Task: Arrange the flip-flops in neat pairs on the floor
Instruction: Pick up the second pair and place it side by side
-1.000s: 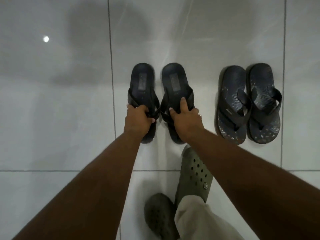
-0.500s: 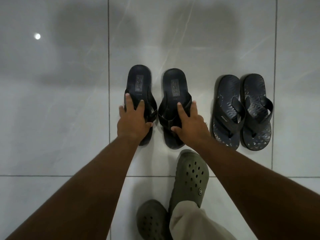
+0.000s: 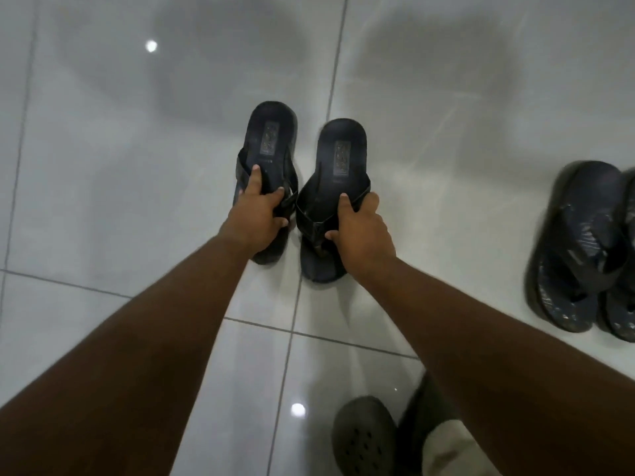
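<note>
Glossy white floor tiles (image 3: 137, 207) with grey grout lines fill the view. Two black flip-flops sit side by side near centre, heels toward 12 o'clock. The left hand (image 3: 256, 218) has its grip clenched on the left flip-flop (image 3: 269, 132) at the straps; the right hand (image 3: 362, 235) grasps the right flip-flop (image 3: 342, 156) likewise. At 3 o'clock, well apart, lies a patterned dark pair (image 3: 584, 255), blurred. At 5 o'clock, a green clog (image 3: 364, 438).

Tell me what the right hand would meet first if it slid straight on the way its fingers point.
Right hand already grips the right black flip-flop; beyond its heel, only bare glossy tiled floor shows.
</note>
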A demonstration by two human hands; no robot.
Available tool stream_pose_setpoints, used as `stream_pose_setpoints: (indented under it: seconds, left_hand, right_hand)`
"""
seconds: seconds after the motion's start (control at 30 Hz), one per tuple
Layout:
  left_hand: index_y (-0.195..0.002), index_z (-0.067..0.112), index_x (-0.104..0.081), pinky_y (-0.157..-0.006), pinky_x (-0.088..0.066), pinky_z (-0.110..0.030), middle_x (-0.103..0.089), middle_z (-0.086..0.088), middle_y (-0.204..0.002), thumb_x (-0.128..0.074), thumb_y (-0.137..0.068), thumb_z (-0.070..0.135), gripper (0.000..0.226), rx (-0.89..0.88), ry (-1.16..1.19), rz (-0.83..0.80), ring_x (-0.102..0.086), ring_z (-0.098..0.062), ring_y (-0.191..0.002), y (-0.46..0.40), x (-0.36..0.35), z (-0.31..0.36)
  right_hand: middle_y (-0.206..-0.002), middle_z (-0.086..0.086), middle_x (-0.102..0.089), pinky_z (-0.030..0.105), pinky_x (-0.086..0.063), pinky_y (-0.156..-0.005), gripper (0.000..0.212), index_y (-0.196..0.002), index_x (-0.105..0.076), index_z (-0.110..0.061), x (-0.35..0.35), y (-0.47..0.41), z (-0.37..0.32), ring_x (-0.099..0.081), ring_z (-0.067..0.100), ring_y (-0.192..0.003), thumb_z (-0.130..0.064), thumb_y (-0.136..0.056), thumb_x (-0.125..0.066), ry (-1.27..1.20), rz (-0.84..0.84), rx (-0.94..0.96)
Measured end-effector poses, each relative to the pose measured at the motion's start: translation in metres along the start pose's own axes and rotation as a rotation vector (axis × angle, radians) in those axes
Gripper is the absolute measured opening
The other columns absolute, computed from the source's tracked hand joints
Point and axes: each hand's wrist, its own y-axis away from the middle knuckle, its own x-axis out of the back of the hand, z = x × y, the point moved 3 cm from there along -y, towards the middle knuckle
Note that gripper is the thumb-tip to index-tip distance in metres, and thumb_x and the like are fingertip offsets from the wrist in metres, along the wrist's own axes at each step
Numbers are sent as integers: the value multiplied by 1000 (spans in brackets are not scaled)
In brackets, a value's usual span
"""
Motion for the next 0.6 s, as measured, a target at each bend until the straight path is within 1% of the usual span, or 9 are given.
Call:
stream_pose_setpoints:
  seconds: [0.07,0.1,0.17,0.23,0.3,0.4,0.47,0.53,0.6]
  left_hand:
    - [-148,20,-38,-120,-19,-43,14,-9,-164,-64,-90,27,63,20,3,5,-17,-40,-148,-5,10,-30]
    - [-148,19,-39,-120,-19,-43,13,-9,-164,-65,-90,27,64,26,1,11,-18,-40,-148,-7,14,-43]
    - [-148,19,-38,-122,-19,-42,13,-11,-164,-66,-90,25,65,40,-1,11,-18,-40,-148,-9,22,-67]
    - [-149,20,-37,-122,-19,-44,12,-10,-164,-65,-90,24,66,72,10,-10,-18,-40,-148,-8,26,-85]
    - [-149,20,-36,-122,-19,-44,12,-10,-164,-65,-90,24,67,92,16,-13,-17,-39,-148,-7,29,-100]
    - [-150,20,-35,-122,-18,-43,14,-11,-164,-65,-90,23,67,97,22,-13,-16,-38,-149,-5,30,-107]
    - [-150,20,-33,-122,-20,-45,17,-11,-164,-65,-90,22,68,104,16,-20,-18,-40,-148,-1,29,-110]
    - [-151,22,-32,-120,-24,-48,19,-11,-163,-66,-89,24,71,101,0,-23,-21,-42,-147,3,32,-108]
    - [-150,24,-31,-117,-30,-51,19,-10,-163,-70,-85,32,76,130,-26,10,-28,-44,-144,10,36,-104]
  right_hand:
    - [-88,-1,-67,25,-40,-49,31,-124,-34,-23,-9,3,-35,-65,9,-62,-44,-103,-34,87,19,97]
    - [-88,2,-70,28,-46,-52,30,-121,-34,-24,-20,1,-47,-69,13,-65,-47,-102,-31,80,35,123]
    - [-89,5,-70,40,-56,-66,30,-116,-33,-26,-41,-4,-64,-71,23,-73,-50,-99,-28,-32,26,95]
    - [-97,11,-70,50,-56,-77,31,-113,-32,-26,-56,-3,-79,-70,31,-81,-51,-96,-27,-133,-14,19]
    - [-102,12,-69,52,-54,-81,31,-112,-33,-23,-67,-5,-92,-68,35,-86,-49,-96,-27,-157,4,2]
    - [-105,8,-57,42,-46,-78,35,-120,-36,-15,-72,-3,-100,-59,30,-89,-42,-99,-26,-155,-3,7]
    - [-109,8,-57,43,-47,-79,35,-123,-35,-14,-74,-3,-101,-59,29,-92,-40,-101,-28,-80,1,31]
    - [-125,12,-55,47,-52,-87,38,-133,-31,-17,-72,-4,-101,-62,31,-101,-36,-101,-38,42,-15,89]
    - [-140,15,-39,45,-50,-87,54,-147,-25,-19,-62,1,-101,-55,33,-110,-29,-99,-48,184,-88,181]
